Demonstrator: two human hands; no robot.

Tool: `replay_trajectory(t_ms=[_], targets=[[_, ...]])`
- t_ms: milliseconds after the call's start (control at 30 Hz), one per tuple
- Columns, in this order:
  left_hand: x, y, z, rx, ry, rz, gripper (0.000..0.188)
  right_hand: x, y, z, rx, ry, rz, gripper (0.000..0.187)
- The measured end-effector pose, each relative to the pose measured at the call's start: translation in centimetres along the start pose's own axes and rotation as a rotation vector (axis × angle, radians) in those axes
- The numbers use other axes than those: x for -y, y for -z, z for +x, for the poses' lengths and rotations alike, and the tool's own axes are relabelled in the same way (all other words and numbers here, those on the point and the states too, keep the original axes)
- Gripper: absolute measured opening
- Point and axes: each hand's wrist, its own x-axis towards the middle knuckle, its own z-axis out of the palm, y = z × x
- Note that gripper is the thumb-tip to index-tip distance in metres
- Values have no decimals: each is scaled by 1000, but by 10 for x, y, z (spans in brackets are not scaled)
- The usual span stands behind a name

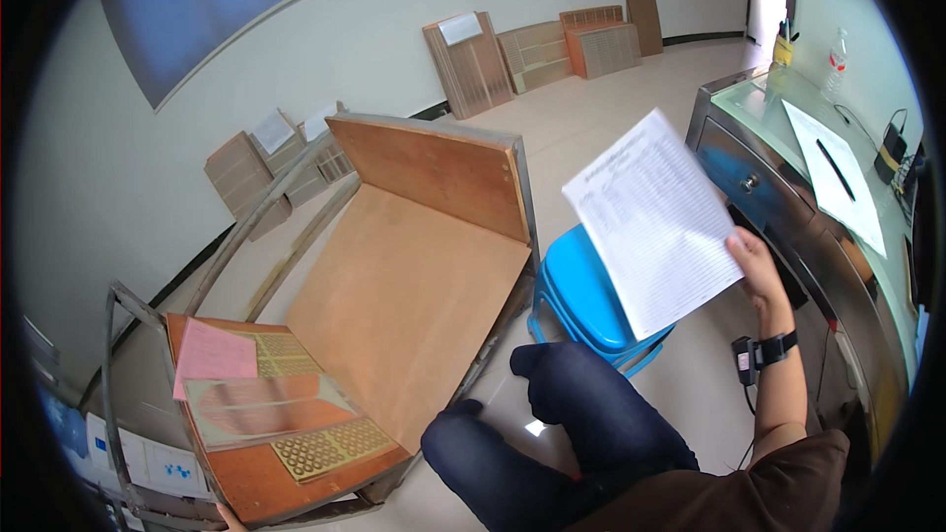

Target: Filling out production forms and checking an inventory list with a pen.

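My right hand (757,264) is closed on the lower right edge of a white printed sheet of paper (655,222), held up above a blue plastic stool (572,286). The sheet is slightly blurred and may be more than one page. Only a small part of my left hand (231,518) shows, against the front edge of a wooden board (236,478) at the lower left; most of its fingers are hidden. On that board lie a pink sheet (212,355), two yellowish panels with rows of round holes (335,448), and a clear-wrapped flat pack (271,409).
A metal-framed wooden cart (414,266) stands ahead. At right, a glass-topped metal desk (739,99) carries papers (838,177), a black pen (835,169), a plastic bottle (836,64) and a pen holder (783,47). Stacked panels (468,64) lean along the far wall.
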Motion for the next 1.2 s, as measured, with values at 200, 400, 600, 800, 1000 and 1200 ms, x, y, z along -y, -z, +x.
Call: replay_trajectory(t_ms=[200, 400, 600, 800, 1000, 1200], targets=[[57, 33, 4, -26, 201, 14, 105, 80, 40, 33, -304, 190, 295, 25], [23, 25, -16, -28, 209, 28, 102, 106, 161, 99, -503, 427, 403, 19], [-65, 12, -47, -63, 189, 33, 82, 92, 291, 189, -422, 487, 306, 18], [-64, 20, -56, -91, 275, 142, 78, 47, 380, 270, -541, 274, 363, 25], [-86, 18, -67, -84, 287, 61, 75, 34, 389, 286, -580, 285, 169, 52], [-98, 4, -72, -266, 275, 332, 83, 79, 205, 256, -745, 762, -544, 53]])
